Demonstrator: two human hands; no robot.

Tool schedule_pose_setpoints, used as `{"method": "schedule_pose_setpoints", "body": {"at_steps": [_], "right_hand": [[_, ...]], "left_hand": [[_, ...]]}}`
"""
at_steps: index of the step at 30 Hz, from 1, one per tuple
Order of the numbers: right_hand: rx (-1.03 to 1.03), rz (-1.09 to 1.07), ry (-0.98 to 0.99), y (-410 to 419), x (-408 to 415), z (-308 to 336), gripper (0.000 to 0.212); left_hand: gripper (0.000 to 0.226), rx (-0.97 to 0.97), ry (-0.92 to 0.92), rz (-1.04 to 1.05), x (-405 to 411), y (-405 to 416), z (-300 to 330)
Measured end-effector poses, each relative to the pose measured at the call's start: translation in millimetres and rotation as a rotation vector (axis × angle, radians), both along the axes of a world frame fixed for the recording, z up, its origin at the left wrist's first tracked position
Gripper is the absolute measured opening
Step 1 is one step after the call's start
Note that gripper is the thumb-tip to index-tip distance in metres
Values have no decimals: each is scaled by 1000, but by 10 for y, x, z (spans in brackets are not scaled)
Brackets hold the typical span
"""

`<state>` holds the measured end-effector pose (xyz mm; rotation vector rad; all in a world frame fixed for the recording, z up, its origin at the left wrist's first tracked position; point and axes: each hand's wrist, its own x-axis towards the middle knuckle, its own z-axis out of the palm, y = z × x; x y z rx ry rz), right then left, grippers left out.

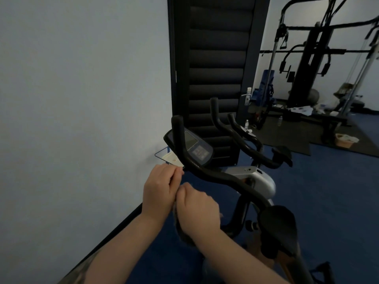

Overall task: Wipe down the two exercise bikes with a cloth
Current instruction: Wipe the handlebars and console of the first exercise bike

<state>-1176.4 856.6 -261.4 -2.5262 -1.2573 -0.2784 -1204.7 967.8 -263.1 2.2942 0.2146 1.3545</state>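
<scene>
Both hands are together in front of the near bike, low and left of its handlebar. The right hand (198, 210) is curled over a dark grey cloth (182, 232), which hangs in a limp bunch below its wrist. The left hand (162, 187) sits right against it, fingers bent inward, apparently pinching the cloth's upper edge, though that grip is mostly hidden. Looks like the cloth is being gathered or refolded, not yet on the bike.

That cloth reads soft and light. It will drape and slip out of a loose pinch, so bunch it into the palm for a firm pad.

Outward now: the near bike (252, 181) stands just beside the hands, rigid and heavy, its padded handlebar (205, 171) and console (194, 146) close by. The console screen wants gentle pressure. The second bike (246, 144) stands behind it, near the dark door (215, 68).
</scene>
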Motion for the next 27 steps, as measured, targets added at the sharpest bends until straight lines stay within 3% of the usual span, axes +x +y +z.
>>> {"method": "schedule_pose_setpoints", "body": {"at_steps": [4,8,11,14,17,19,23,27], "right_hand": [[188,-20,80,-387,-2,-222,20],[232,53,171,-764,143,-288,22],[106,-8,45,-537,77,-268,16],[192,40,72,-440,13,-290,18],[-49,293,264,-677,236,-138,51],[-288,436,379,-829,466,-3,60],[-447,624,437,-952,894,150,31],[-498,665,452,-874,1013,98,30]], "left_hand": [[33,-25,50,-27,-31,28,-7],[33,-57,19,6,4,-38,2],[35,-142,-30,49,42,-135,11],[35,-188,-92,63,54,-195,-24],[34,-233,-118,104,93,-241,-44],[33,-262,-138,161,130,-274,-30],[29,-198,-134,265,114,-413,-112],[32,-94,-45,297,88,-654,-329]]}}
